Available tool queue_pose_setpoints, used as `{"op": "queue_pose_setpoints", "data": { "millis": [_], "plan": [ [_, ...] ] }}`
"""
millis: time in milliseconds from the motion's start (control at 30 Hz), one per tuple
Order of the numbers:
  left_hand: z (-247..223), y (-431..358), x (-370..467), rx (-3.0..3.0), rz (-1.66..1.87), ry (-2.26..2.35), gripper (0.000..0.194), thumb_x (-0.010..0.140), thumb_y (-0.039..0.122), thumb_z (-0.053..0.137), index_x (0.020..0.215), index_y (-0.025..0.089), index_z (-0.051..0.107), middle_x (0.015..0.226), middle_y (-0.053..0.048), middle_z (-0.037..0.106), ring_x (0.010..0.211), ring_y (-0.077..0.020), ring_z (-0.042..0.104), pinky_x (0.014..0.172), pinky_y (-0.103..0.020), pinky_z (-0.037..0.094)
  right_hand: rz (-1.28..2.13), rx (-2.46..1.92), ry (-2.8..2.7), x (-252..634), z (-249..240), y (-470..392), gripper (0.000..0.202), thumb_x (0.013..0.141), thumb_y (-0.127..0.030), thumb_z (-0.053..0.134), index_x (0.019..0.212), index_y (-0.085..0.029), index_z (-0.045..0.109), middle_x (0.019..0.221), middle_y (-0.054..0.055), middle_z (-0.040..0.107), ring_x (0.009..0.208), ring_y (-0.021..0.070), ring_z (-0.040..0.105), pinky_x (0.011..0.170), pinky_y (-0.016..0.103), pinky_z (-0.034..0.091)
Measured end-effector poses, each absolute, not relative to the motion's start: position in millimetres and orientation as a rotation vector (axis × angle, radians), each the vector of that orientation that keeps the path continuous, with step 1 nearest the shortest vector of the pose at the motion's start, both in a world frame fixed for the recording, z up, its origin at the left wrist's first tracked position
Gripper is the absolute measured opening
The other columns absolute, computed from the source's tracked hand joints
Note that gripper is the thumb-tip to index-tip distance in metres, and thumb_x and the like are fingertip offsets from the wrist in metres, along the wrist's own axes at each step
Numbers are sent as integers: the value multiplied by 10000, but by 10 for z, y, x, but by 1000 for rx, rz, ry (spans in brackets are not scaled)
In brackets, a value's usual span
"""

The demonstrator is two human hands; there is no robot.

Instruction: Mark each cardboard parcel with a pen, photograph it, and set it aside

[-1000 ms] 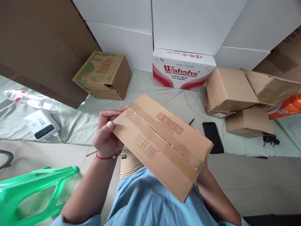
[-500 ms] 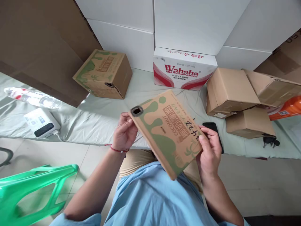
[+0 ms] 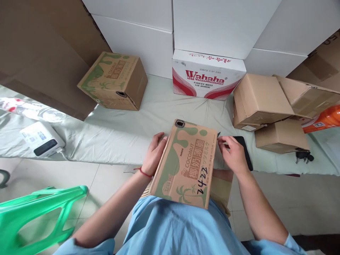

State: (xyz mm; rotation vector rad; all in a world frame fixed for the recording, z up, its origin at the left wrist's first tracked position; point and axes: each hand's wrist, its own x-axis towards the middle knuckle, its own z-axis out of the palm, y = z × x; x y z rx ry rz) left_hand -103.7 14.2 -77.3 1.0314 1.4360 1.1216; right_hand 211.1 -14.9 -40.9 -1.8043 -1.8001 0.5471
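Note:
A flattened-looking brown cardboard box [image 3: 186,166] with green coconut print and black handwritten digits rests against my lap, its top end over the table edge. My left hand [image 3: 154,156] grips its left edge, thumb on the near side and fingers partly hidden behind. Close to the box's upper right corner, my right hand [image 3: 232,154] has its fingertips pinched together. A small dark tip shows beside those fingertips; whether they hold it or the box's edge I cannot make out. A black phone [image 3: 245,152] lies just beyond the right hand, partly covered by it.
A folded-up coconut carton [image 3: 114,81] stands at the back left, a Wahaha water carton [image 3: 207,79] at the back middle. Plain brown boxes [image 3: 265,95] and keys [image 3: 304,156] lie right. A white power bank [image 3: 42,138] and plastic bottle [image 3: 34,109] lie left. A green stool [image 3: 63,212] stands lower left.
The box has turned more upright and come down towards my lap. My left hand has shifted along its left edge; my right hand has moved up to the upper right corner.

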Motion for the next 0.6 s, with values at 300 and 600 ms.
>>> {"op": "queue_pose_setpoints", "data": {
  "millis": [300,600],
  "plan": [
    [-50,-390,-1403,2380,800,615,770,992,757,613,1618,316,530,1696,-78,553,1712,-374,249,1413,-620,53,372,-2127,-2847,2217,-448,691,369,1026,-137,485,1210,-189,802,1182,185,823,1048,291,794,772,300,502],
    [-106,-506,-1053,2723,511,701,764,987,637,710,1574,171,559,1707,-88,536,1621,-339,439,1386,-451,-145,289,-2004,-3102,2319,-311,862,356,1044,-214,510,1251,-161,795,1138,207,838,1077,346,804,810,352,516]
  ]
}}
